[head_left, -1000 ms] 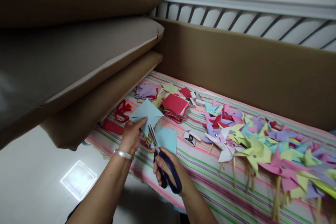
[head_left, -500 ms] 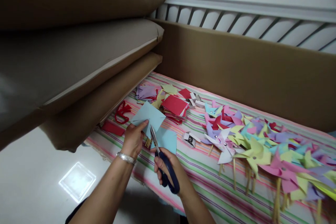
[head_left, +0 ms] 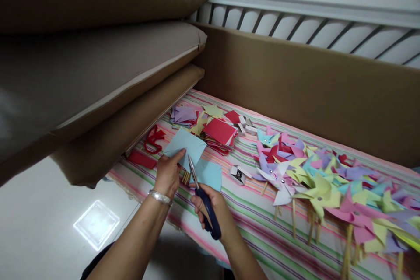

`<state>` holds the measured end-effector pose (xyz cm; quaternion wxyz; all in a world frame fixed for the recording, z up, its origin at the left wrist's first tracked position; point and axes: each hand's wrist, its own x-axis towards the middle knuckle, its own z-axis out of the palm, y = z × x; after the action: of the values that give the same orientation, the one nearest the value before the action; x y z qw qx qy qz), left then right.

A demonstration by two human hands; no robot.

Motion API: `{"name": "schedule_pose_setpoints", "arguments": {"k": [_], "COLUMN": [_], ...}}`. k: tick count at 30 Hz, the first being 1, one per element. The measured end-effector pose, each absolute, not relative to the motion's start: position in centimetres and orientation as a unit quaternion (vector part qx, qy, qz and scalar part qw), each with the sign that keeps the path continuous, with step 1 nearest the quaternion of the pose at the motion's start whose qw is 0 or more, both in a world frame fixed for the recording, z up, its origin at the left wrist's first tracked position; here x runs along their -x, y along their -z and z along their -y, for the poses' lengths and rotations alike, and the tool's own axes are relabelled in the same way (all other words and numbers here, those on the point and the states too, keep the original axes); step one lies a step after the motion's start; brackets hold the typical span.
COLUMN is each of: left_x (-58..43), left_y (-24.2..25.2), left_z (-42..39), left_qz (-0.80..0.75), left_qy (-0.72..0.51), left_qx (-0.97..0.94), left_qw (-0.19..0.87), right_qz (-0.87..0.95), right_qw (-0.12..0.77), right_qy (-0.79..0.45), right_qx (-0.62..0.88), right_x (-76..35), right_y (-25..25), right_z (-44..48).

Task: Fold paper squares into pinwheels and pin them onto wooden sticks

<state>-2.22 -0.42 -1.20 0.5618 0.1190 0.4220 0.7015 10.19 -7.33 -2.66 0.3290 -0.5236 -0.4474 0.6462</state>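
Note:
My left hand pinches the near corner of a light blue paper square, thumb on top. Slits show at the square's corners. My right hand is wrapped round the dark blue handles of a pair of scissors. The scissor blades look nearly closed, their tips at the edge of the square beside my left thumb. Another light blue sheet lies on the striped cloth below, partly covered. Thin wooden sticks show under my left hand.
Red paper stack, purple papers, red ribbon and an open small box lie on the striped cloth. Several pinwheels cover the right side. Brown cushions overhang the left.
The scissor blades have closed together at the edge of the blue square, and their handles have come nearer each other. My left hand keeps its hold on the paper.

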Motion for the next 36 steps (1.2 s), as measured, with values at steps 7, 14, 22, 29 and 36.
{"name": "schedule_pose_setpoints", "arguments": {"k": [7, 14, 22, 29, 36], "left_x": [2.2, 2.0, 4.0, 1.9, -3.4], "left_y": [0.8, 0.6, 0.9, -0.2, 0.1], "left_z": [0.6, 0.6, -0.4, 1.0, 4.1], "left_qz": [-0.401, -0.402, -0.412, -0.343, -0.314], "left_qy": [-0.709, -0.707, -0.730, -0.676, -0.587], "left_qx": [-0.119, -0.115, -0.071, -0.065, -0.135], "left_qw": [0.568, 0.571, 0.541, 0.649, 0.734], "right_qz": [0.441, 0.470, 0.558, 0.445, 0.386], "right_qw": [0.322, 0.305, 0.321, 0.512, 0.620], "right_qy": [-0.640, -0.616, -0.586, -0.560, -0.491], "right_qx": [0.541, 0.554, 0.493, 0.475, 0.476], "right_x": [-10.2, -10.2, -11.7, -12.8, -13.9], "right_y": [2.8, 3.0, 3.3, 1.9, 1.8], "right_z": [7.3, 7.2, 7.4, 6.5, 5.3]}}
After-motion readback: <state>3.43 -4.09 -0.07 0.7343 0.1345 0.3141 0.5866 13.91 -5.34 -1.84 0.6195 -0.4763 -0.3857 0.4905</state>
